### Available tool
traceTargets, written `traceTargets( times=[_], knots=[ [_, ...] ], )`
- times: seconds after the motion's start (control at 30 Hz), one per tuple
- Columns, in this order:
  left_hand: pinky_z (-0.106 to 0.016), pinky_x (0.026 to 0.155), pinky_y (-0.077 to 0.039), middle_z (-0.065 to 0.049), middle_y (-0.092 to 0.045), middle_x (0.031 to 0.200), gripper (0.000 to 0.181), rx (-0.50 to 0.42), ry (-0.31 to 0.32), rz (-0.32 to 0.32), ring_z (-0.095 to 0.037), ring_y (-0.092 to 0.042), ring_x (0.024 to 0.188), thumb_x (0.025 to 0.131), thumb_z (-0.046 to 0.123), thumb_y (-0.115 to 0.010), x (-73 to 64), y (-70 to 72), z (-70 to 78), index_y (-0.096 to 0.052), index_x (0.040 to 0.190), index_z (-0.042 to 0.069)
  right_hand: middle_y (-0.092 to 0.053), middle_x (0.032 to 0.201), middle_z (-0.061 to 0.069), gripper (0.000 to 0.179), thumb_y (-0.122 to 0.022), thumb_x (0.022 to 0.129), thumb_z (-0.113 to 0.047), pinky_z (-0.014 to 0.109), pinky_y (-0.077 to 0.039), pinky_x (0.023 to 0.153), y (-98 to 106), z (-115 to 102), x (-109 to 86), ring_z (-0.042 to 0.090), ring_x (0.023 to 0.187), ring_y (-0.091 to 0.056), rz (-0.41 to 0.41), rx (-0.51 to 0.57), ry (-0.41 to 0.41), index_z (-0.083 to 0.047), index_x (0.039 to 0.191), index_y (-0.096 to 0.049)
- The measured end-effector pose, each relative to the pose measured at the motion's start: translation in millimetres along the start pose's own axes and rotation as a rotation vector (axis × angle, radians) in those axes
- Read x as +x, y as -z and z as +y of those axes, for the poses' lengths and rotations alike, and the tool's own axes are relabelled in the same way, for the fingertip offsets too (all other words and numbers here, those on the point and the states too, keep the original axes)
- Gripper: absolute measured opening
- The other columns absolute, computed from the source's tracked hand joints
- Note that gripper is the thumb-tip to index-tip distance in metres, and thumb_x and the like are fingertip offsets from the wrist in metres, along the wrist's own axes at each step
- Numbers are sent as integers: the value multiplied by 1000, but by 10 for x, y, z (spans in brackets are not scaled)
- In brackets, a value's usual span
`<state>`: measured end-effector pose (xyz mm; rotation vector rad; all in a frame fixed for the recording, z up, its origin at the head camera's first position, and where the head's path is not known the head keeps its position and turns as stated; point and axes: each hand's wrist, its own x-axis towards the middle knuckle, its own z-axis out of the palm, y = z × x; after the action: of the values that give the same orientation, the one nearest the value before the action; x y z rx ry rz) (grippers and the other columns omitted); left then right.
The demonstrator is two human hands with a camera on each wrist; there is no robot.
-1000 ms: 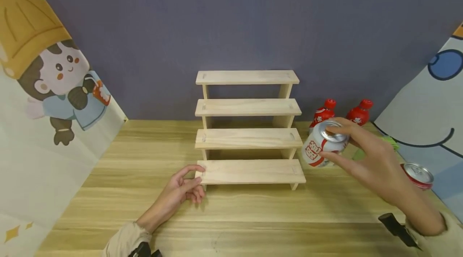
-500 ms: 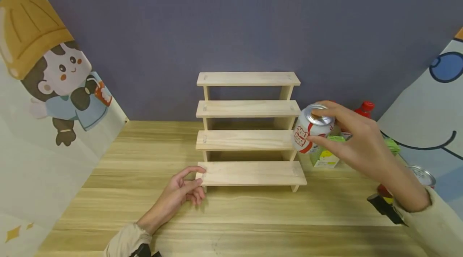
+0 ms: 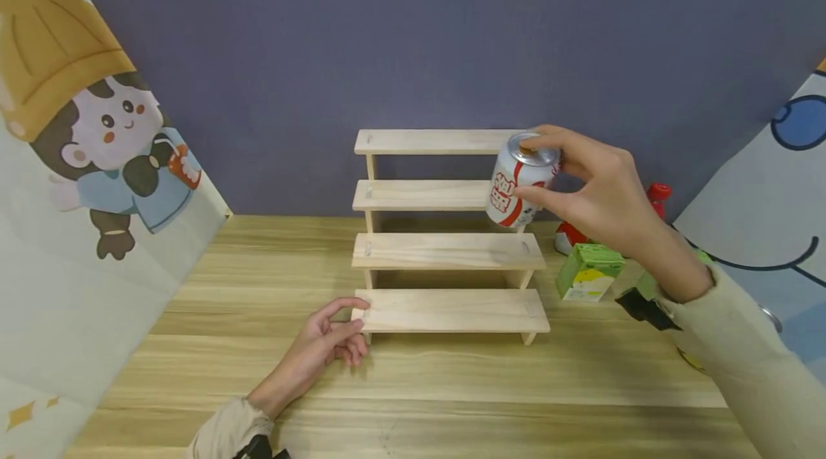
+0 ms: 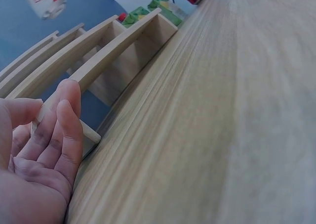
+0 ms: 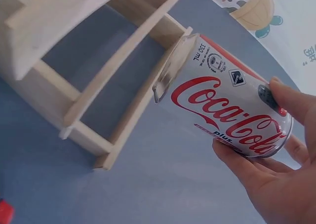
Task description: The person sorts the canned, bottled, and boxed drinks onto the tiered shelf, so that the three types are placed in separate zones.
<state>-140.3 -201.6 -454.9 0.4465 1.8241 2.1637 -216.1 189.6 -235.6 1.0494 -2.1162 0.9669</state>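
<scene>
A white and red Coca-Cola can [image 3: 520, 183] is held in the air by my right hand [image 3: 596, 193], its thumb and fingers round the can near the top. In the head view the can covers the right ends of the upper two boards. The right wrist view shows the lettering on the can [image 5: 227, 105]. A pale wooden stepped shelf [image 3: 445, 251] stands against the dark back wall. With thumb and fingers, my left hand [image 3: 319, 344] pinches the left end of its lowest board [image 3: 452, 310]; the left wrist view shows the hand [image 4: 47, 155] at that board end.
Right of the shelf stand a green juice carton [image 3: 589, 272] and red-capped bottles [image 3: 660, 193], partly behind my right arm. The rim of another can [image 3: 771, 317] peeks past the sleeve. Patterned panels [image 3: 110, 179] flank the wooden table [image 3: 271, 265].
The right hand has carried the can up and left, from beside the shelf to in front of its upper boards. The green carton has come into view. My left hand stays put.
</scene>
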Motion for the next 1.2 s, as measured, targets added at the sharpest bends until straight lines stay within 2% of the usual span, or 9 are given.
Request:
traceTargets(
  times=[0.2,0.57,0.8,1.2],
  knots=[
    [-26,58,-57,-7,-73,78,40,-10,-1,32,-16,-66,63,104,11,-52,164,-114,-39,-42,140,-1,-61,132,4,58,-86,71,7,15,-52,89,8,188,257,4,109,-62,-2,60,20,-4,124,-67],
    [-26,57,-57,-7,-73,78,39,-21,-11,21,-16,-66,62,104,11,-52,142,-183,-1,-43,139,-2,-64,127,5,53,-84,73,7,23,-55,90,-36,77,544,14,106,-64,17,131,58,0,122,-66],
    [-26,57,-57,-8,-72,78,40,-26,-16,21,-15,-65,62,103,10,-53,125,-220,20,-43,140,-2,-65,125,3,47,-84,78,-1,22,-56,87,-82,29,727,12,103,-65,44,105,31,-2,122,-67],
    [-25,56,-57,-7,-72,77,39,-31,-38,21,-15,-66,61,103,9,-52,126,-246,39,-43,139,-3,-66,123,1,47,-83,80,-6,26,-57,84,-336,36,1018,11,98,-65,73,190,48,-3,124,-66]
  ],
)
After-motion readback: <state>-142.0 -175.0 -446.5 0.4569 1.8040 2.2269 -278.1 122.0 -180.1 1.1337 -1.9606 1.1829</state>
